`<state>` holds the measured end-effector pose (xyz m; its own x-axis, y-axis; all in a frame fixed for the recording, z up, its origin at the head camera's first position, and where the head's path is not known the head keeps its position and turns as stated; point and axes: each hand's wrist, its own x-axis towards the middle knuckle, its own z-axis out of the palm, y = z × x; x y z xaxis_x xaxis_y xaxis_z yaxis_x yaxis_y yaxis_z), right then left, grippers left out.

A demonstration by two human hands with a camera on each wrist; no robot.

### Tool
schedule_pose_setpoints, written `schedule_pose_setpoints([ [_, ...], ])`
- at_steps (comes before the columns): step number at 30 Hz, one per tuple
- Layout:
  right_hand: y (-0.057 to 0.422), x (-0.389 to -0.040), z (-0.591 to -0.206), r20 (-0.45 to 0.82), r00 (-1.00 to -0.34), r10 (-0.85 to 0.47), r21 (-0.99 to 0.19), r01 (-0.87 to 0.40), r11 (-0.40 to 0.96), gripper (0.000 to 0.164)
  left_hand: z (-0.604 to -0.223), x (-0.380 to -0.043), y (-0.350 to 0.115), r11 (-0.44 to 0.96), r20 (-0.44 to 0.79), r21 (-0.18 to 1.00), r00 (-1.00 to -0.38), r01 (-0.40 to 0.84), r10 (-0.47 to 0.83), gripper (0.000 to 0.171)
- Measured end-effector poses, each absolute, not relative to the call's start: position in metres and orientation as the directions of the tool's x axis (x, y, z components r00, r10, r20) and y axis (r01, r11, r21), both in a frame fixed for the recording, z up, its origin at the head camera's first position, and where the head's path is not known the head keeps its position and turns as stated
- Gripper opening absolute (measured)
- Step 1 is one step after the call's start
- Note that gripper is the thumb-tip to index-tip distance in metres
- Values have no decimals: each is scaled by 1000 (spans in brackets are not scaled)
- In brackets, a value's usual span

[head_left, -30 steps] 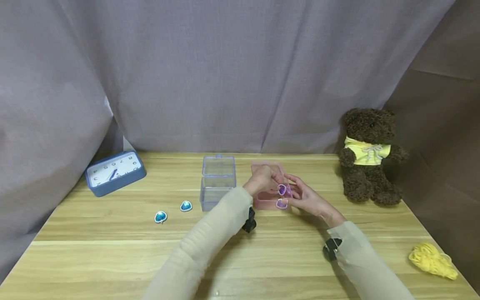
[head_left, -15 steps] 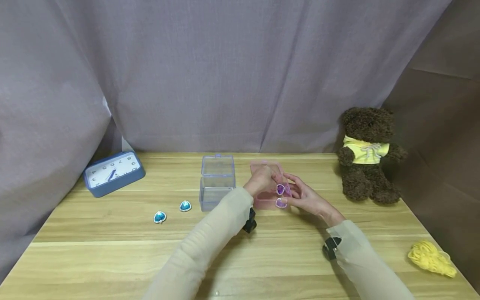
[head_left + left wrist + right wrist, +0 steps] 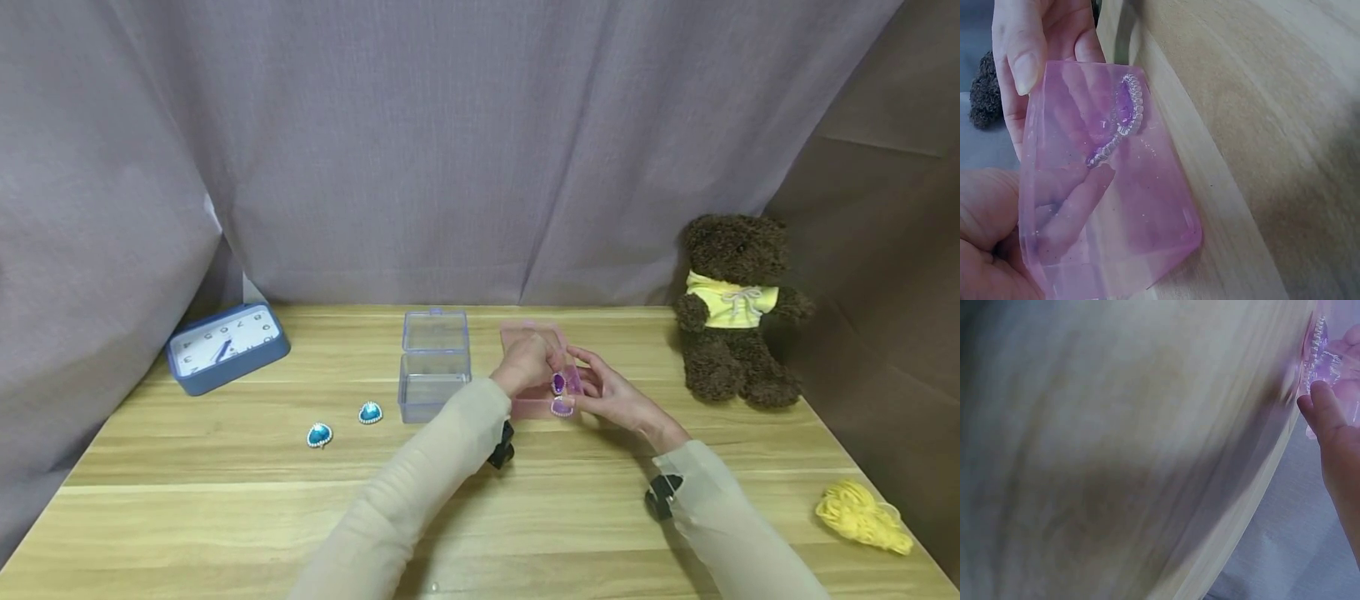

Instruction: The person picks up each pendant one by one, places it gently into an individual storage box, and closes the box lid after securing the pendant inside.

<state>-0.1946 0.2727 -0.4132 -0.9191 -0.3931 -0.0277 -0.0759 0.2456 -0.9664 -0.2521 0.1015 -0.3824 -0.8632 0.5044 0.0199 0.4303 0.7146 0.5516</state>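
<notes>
A pink see-through box (image 3: 534,408) stands open on the table, its lid raised at the back. My left hand (image 3: 525,367) reaches down into it and pinches a purple heart gem (image 3: 558,383) with a beaded edge. Through the pink wall in the left wrist view, the fingertips touch this tilted gem (image 3: 1104,152). A second purple heart gem (image 3: 1125,105) lies beside it in the box. My right hand (image 3: 618,402) grips the box's right side, thumb near the front corner and fingers farther back. The left thumb is hidden in the head view.
Left of the pink box stands an open clear bluish box (image 3: 435,408). Two blue heart gems (image 3: 371,412) lie farther left, near a blue clock (image 3: 232,346). A brown teddy bear (image 3: 738,317) sits at the back right; yellow yarn (image 3: 862,517) lies at the right edge.
My left hand has dipped slightly inside the pink box, and the purple gem at its fingers has turned and shifted a little lower. The right hand keeps its place.
</notes>
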Motion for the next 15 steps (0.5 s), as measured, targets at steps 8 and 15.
schedule_pose_setpoints([
  [8, 273, -195, -413, -34, -920, -391, -962, -77, 263, 83, -381, -253, 99, 702, -33, 603, -867, 379, 497, 17],
  [15, 274, -195, -414, -30, -918, -395, -965, -77, 251, 86, -377, -252, 98, 701, -109, 647, -874, 299, 473, 24],
])
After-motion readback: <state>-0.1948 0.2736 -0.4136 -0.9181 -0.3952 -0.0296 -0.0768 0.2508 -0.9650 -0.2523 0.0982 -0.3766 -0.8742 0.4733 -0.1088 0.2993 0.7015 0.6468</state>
